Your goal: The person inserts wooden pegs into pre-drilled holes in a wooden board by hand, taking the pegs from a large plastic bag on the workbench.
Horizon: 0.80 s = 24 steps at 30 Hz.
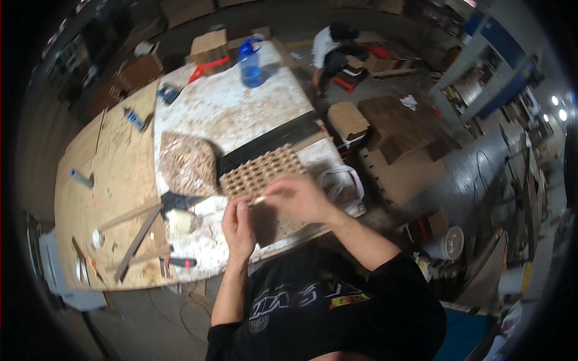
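Note:
Near the front edge of the table, my left hand [238,227] is closed in a pinch, thumb against fingers. My right hand [301,196], slightly blurred, meets it from the right with its fingertips closed. A small pale stick-like piece [259,200] shows between the two sets of fingertips; its exact kind is too small to tell. Just beyond them lies a tan block [262,171] with rows of raised knobs or holes. Part of a dotted tan surface shows under my right hand. To the left sits a clear plastic bag [186,163] full of small wooden pieces.
A dark board [268,143] lies behind the block. Leftward are a whitish lump [179,222], a dark strip [138,243] and a red-and-black handled tool [179,262]. A blue bottle [250,65] stands at the back. Another person [335,51] sits low beyond the table.

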Motion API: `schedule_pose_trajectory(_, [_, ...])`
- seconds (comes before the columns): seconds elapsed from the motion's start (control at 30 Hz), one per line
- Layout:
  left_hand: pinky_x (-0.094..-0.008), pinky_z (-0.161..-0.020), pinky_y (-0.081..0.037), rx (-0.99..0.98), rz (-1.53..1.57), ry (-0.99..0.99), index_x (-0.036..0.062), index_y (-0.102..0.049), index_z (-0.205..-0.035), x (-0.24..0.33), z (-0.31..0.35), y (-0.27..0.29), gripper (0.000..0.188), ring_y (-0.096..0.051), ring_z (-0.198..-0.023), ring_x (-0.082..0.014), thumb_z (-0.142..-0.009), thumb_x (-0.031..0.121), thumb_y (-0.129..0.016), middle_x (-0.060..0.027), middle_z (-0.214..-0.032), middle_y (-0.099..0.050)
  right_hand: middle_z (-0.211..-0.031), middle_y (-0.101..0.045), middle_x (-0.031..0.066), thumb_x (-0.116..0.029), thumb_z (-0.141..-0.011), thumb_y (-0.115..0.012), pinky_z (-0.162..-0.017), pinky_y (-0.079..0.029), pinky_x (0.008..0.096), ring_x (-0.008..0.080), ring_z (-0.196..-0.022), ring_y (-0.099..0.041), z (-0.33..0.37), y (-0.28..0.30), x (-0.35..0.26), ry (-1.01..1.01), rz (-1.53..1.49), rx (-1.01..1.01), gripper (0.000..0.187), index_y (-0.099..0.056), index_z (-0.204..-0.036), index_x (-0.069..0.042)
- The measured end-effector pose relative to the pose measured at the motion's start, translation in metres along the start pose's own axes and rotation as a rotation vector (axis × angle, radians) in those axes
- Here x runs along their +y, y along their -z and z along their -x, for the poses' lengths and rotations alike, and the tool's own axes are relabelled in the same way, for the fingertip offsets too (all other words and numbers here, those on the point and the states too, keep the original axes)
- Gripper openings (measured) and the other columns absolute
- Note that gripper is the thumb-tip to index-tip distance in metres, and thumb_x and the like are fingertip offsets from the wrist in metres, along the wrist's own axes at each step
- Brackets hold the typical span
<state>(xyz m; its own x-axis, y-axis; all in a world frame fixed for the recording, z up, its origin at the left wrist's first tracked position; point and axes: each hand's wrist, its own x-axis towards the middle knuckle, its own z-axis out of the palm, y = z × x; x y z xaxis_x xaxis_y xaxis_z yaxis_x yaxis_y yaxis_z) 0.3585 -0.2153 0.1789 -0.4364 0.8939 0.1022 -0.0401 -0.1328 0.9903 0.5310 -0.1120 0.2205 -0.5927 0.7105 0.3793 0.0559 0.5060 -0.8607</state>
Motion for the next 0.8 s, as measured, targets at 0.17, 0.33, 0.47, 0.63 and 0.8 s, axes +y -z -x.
schedule_pose_trajectory(0.17, [-0.0204,-0.058,-0.031,0.133,0.225,0.086,0.0049,-0.067,-0.110,-0.006,0.005,0.005,0.030,-0.042,-0.066,-0.0010,-0.113,0.031,-0.052,0.0071,-0.073,-0.050,-0.100,-0.074,0.0057,-0.004,-0.095,-0.076,-0.076,-0.055,0.0268,0.0123,-0.084,-0.069,0.007,0.017,-0.002,-0.229,-0.104,0.034,0.011,-0.076,-0.105,-0.001])
schedule_pose_trajectory(0.33, [-0.0223,-0.056,-0.029,0.289,0.483,0.004,0.0059,-0.061,-0.101,-0.006,0.006,0.004,0.033,-0.037,-0.061,-0.0048,-0.114,0.033,-0.047,0.0048,-0.066,-0.044,-0.101,-0.078,0.0052,-0.008,-0.092,-0.080,-0.076,-0.058,0.0278,0.0135,-0.089,-0.072,0.006,0.024,-0.005,-0.200,0.113,-0.094,0.013,-0.077,-0.104,-0.006])
schedule_pose_trajectory(0.47, [-0.0228,-0.054,-0.030,0.339,0.535,0.030,0.0077,-0.058,-0.100,-0.005,0.006,0.007,0.036,-0.037,-0.059,-0.0062,-0.115,0.036,-0.042,0.0025,-0.065,-0.045,-0.096,-0.076,0.0082,-0.011,-0.091,-0.078,-0.079,-0.056,0.0360,0.0242,-0.087,-0.072,-0.003,0.006,-0.004,-0.009,0.268,-0.210,0.009,-0.077,-0.099,-0.007])
schedule_pose_trajectory(0.63, [-0.0224,-0.053,-0.030,0.313,0.487,0.070,0.0078,-0.058,-0.102,-0.007,0.004,0.009,0.037,-0.036,-0.059,-0.0056,-0.115,0.038,-0.041,0.0028,-0.065,-0.045,-0.090,-0.071,0.0065,-0.006,-0.086,-0.078,-0.079,-0.049,0.0382,0.0269,-0.086,-0.068,-0.020,-0.005,-0.009,0.204,0.492,-0.315,0.013,-0.073,-0.097,-0.007])
schedule_pose_trajectory(0.8, [-0.0221,-0.054,-0.030,0.285,0.480,0.070,0.0075,-0.059,-0.103,-0.010,0.000,0.008,0.037,-0.036,-0.060,-0.0052,-0.115,0.038,-0.042,0.0029,-0.067,-0.046,-0.089,-0.070,0.0026,-0.011,-0.085,-0.077,-0.078,-0.044,0.0379,0.0238,-0.087,-0.067,-0.033,-0.006,-0.014,0.276,0.654,-0.516,0.010,-0.071,-0.094,-0.011])
